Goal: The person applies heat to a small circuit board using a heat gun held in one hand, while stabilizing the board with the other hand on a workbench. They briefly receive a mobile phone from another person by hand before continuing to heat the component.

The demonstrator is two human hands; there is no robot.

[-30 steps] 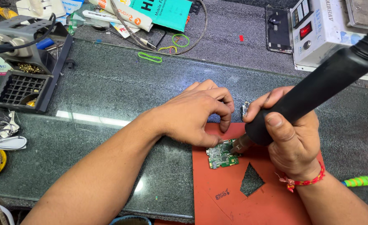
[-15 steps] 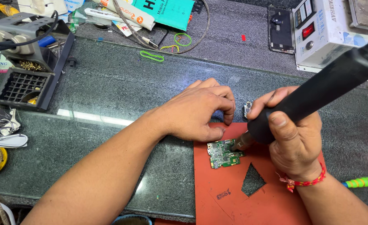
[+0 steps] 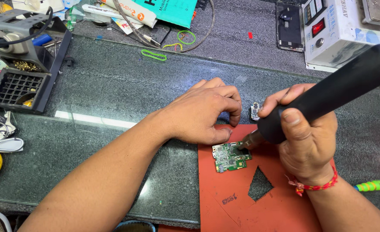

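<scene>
Behind our red mat (image 3: 241, 202) lies a teal package (image 3: 170, 6); on it, the small green circuit board (image 3: 230, 156) sits just below our curled left hand (image 3: 205, 111), while our right hand (image 3: 306, 137) grips the black hot-air wand (image 3: 336, 88).

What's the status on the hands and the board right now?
Right hand shut on black heat tool, nozzle at green circuit board. Left hand curled beside board on red mat, holding nothing visible. Small loose part nearby, not blocking.

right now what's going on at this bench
A person is working on a small green circuit board that lies on an orange mat on a dark glass-topped bench. The right hand grips a thick black hot-air tool, its metal nozzle aimed at the board's upper right corner. The left hand rests curled just above the board, at the mat's edge. A small loose part lies between the hands.
</scene>
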